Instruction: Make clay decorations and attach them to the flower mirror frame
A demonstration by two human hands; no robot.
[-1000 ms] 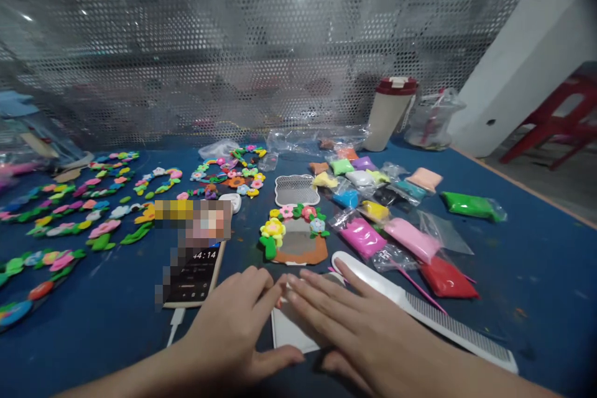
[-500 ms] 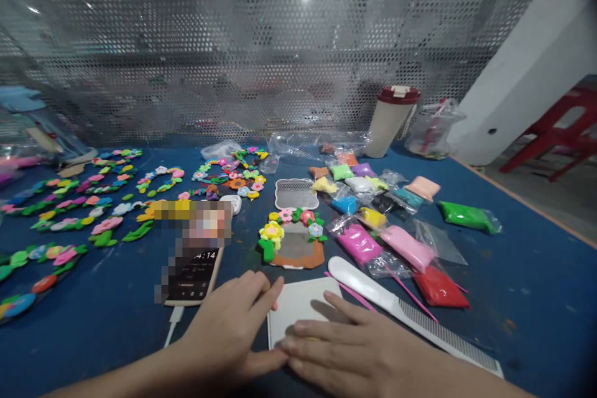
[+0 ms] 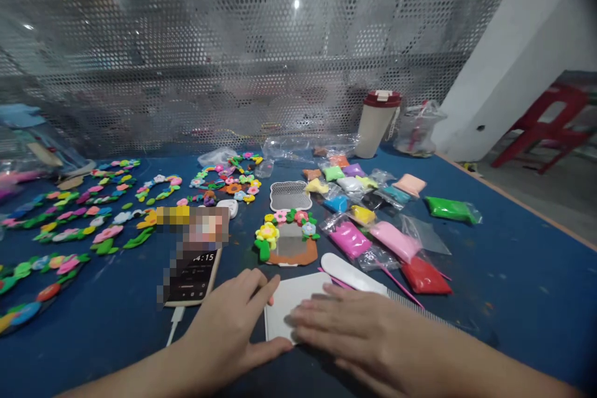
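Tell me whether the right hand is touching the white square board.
Touching. The head view shows the right hand lying over the white square board, its fingers resting flat across the board's lower right part.

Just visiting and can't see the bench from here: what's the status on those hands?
Left hand at the white square board's left edge. Right hand lying flat over its right side. Nearby: white plastic comb beyond the right hand, phone left of the board.

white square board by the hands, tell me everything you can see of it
A plain white square board, smooth-looking, plastic or thick card, cannot tell which. It lies flat on the blue tabletop, turned slightly askew. The fingers of the right hand rest across its lower right part, and the fingertips of the left hand touch its left edge.
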